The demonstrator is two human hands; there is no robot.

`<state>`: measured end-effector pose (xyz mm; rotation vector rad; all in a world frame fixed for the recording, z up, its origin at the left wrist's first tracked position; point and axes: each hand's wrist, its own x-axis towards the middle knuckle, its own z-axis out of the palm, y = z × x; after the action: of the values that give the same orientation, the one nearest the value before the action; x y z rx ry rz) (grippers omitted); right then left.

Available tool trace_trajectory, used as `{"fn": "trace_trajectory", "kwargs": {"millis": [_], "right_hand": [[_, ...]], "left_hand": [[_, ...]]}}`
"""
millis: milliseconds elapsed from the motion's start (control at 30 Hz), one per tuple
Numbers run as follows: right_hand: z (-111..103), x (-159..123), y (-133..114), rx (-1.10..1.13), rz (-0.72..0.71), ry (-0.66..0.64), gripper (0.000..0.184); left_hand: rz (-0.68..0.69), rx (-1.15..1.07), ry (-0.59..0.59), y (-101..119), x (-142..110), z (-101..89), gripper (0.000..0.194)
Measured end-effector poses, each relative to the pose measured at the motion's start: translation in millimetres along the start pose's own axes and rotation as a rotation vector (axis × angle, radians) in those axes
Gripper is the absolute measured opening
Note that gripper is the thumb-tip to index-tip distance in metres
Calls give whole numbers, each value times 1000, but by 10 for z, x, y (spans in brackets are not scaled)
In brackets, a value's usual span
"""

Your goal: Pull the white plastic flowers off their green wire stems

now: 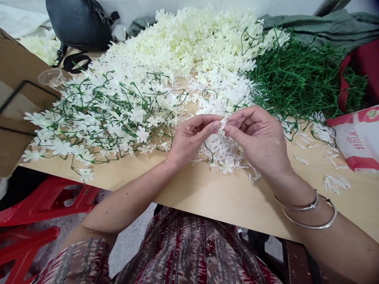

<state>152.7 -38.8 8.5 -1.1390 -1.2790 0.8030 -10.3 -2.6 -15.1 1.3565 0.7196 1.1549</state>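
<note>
Both hands meet at the middle of the table over a heap of white stamen pieces (pixel 219 148). My left hand (pixel 192 136) pinches a small white artificial flower piece (pixel 223 123) between thumb and forefinger. From the other side, my right hand (pixel 257 138) grips the same piece with its thumb and fingertips, which hide part of it. Left of the hands lies a pile of white flowers on green stems (pixel 118 114). Behind them rises a big mound of loose cream petals (pixel 189 39). A tangle of bare green stems (pixel 296 79) sits at the right.
A cardboard box (pixel 20 71) stands at the left edge, near a clear plastic cup (pixel 51 78) and a black bag (pixel 78 25). A red and white packet (pixel 358 138) lies at the right. Red stools (pixel 53 201) are below the table's left side.
</note>
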Motion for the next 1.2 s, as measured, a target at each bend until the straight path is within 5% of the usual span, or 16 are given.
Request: {"fn": "trace_trajectory", "kwargs": {"millis": [467, 800, 1200], "right_hand": [[-77, -6, -6, -140, -175, -92, 13], [-49, 12, 63, 31, -43, -103, 19], [-69, 49, 101, -27, -173, -68, 9]], "left_hand": [[-64, -26, -117, 111, 6, -36, 39], [-65, -29, -145, 57, 20, -74, 32], [-140, -129, -177, 89, 17, -38, 31]]}}
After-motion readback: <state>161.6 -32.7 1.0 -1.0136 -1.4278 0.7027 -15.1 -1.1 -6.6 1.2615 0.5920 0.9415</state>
